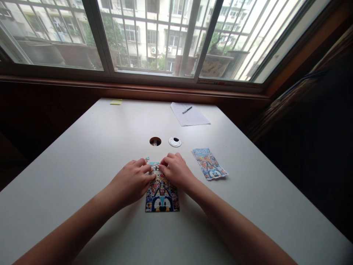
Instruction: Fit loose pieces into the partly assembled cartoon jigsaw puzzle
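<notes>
A small colourful jigsaw puzzle (162,195) with a blue cartoon dog face lies on the white table (82,165) in front of me. My left hand (132,180) rests on the puzzle's upper left part with fingers curled, fingertips pressing at its top edge. My right hand (175,170) meets it from the right, fingers bent and pressing on the same top area. A loose puzzle piece (147,159) lies just beyond my left fingertips. What sits under the fingertips is hidden.
An opened colourful puzzle packet (209,164) lies to the right. Beyond the hands are a round cable hole (155,141) and its white cap (175,141). A sheet of paper (190,116) with a pen (187,109) and yellow sticky notes (116,102) lie near the window.
</notes>
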Action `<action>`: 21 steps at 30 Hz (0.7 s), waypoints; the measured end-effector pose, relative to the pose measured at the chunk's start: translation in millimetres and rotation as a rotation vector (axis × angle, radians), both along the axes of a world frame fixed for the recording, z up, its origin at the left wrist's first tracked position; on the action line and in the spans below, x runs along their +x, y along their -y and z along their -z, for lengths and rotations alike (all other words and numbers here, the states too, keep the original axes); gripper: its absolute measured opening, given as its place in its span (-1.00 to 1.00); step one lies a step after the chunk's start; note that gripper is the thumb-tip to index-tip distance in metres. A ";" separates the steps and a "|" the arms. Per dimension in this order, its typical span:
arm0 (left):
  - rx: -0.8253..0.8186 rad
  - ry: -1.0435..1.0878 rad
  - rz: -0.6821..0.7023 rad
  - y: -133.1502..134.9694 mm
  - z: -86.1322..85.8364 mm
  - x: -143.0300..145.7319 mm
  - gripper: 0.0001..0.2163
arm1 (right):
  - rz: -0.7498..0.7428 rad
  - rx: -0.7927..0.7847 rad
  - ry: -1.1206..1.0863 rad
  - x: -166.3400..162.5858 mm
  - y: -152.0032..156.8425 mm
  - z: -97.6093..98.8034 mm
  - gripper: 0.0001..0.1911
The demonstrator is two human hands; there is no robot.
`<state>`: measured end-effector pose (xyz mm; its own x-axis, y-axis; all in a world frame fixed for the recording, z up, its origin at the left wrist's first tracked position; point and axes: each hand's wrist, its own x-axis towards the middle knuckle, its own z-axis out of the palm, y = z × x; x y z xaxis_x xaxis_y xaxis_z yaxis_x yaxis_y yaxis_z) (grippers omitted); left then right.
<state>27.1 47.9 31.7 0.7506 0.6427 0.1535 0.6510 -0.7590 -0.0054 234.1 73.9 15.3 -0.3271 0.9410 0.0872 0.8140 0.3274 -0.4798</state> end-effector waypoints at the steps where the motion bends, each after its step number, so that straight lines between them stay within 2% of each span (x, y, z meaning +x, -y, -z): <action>1: -0.001 -0.002 0.001 0.1 -0.2 0.0 -0.83 | -0.001 0.009 0.007 0.0 0.6 0.3 -0.84; 12: -0.026 -0.018 -0.013 0.3 -1.6 0.6 -0.82 | 0.034 0.087 0.000 2.4 -1.0 -1.2 -0.86; 21: -0.040 -0.004 -0.044 1.0 -2.9 -0.7 -0.80 | 0.075 0.183 -0.049 18.7 -14.7 5.4 -0.88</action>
